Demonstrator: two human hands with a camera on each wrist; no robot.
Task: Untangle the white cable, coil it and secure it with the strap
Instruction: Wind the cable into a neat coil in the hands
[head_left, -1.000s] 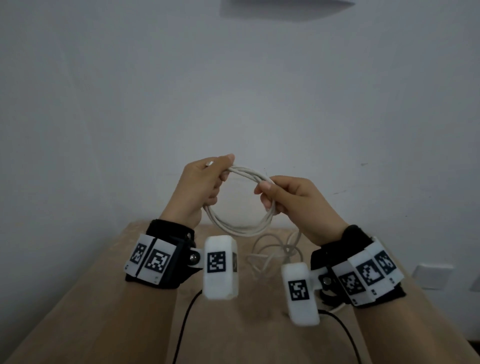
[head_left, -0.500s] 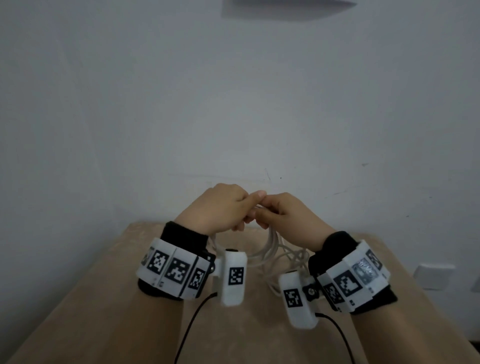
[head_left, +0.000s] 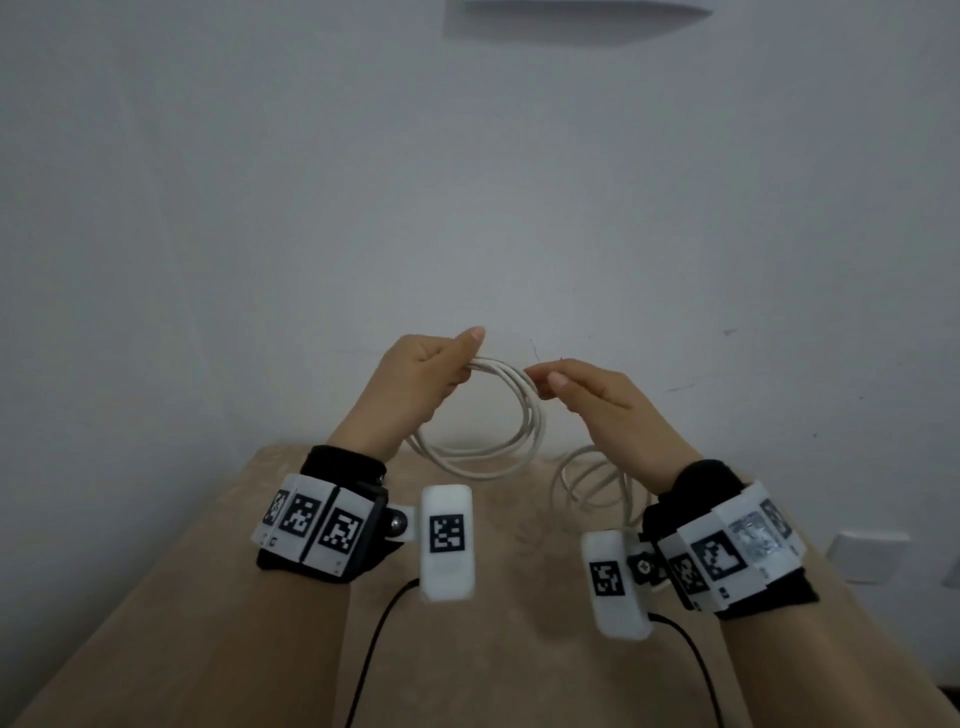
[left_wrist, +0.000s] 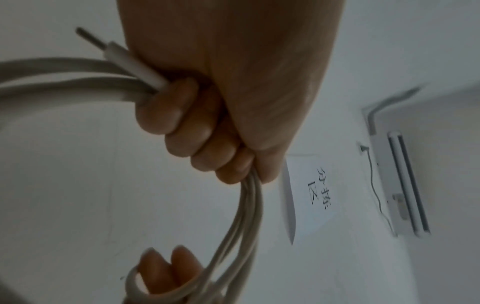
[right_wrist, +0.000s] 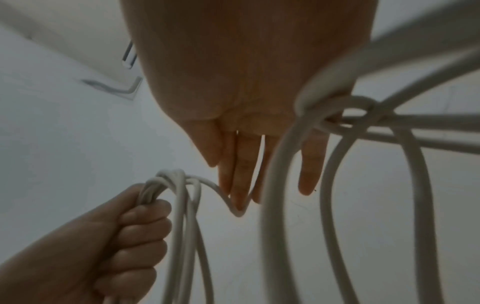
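Observation:
The white cable (head_left: 532, 415) hangs as a round coil of several turns between my raised hands, above the far end of the tan table (head_left: 467, 649). My left hand (head_left: 431, 379) grips the bunched turns in a fist (left_wrist: 197, 131); a cable end with a bare metal tip (left_wrist: 103, 45) sticks out of it. My right hand (head_left: 587, 395) is beside the coil with its fingers straight (right_wrist: 244, 174), and one strand (right_wrist: 237, 211) bends round their tips. Loose cable loops (head_left: 587, 480) trail from that hand onto the table. No strap is visible.
A plain white wall stands right behind the table. It carries a wall plate (head_left: 867, 556) at the right, and a paper sign (left_wrist: 311, 195) and an air conditioner (left_wrist: 400, 185) higher up. Black camera leads (head_left: 374, 639) run back over the table.
Half a second ago both hands were pressed together low over the table. Both have since risen and moved apart, and the coil hangs wide between them as it did a second ago.

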